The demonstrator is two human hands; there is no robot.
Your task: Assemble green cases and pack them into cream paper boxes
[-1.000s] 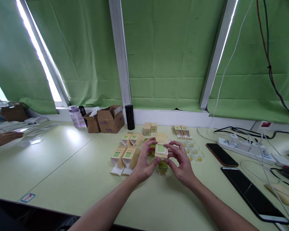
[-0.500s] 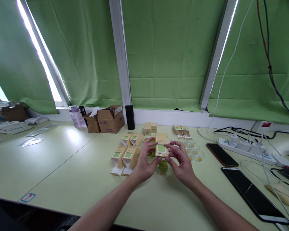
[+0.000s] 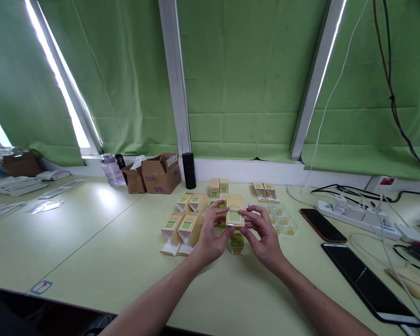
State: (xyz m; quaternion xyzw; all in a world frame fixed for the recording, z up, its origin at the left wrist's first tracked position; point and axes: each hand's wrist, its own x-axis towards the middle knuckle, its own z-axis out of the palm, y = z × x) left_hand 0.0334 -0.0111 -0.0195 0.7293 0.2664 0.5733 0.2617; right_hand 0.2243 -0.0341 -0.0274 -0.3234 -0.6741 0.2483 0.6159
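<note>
Between my two hands is a small cream cardboard box (image 3: 235, 205) with a green square on its face. My left hand (image 3: 213, 235) pinches its left side and lower edge. On the right side my right hand (image 3: 262, 233) grips it the same way, thumb at the bottom edge. Just below the box, a small glass jar (image 3: 236, 244) with green contents stands on the table. Left of my hands are several like boxes, the nearest box (image 3: 190, 228) with its flap folded out. More green items behind the held box are partly hidden.
Clear plastic blister packs (image 3: 282, 218) with yellow bits lie right of my hands. Two phones, a black phone (image 3: 322, 225) and a larger phone (image 3: 369, 280), lie by a power strip (image 3: 357, 217) with cables. Cardboard cartons (image 3: 161, 173) and a black cylinder (image 3: 188, 170) stand at the back.
My hands and the held box are almost unchanged. At the far left edge of the table, a flat sheet-like item now reaches further into view.
</note>
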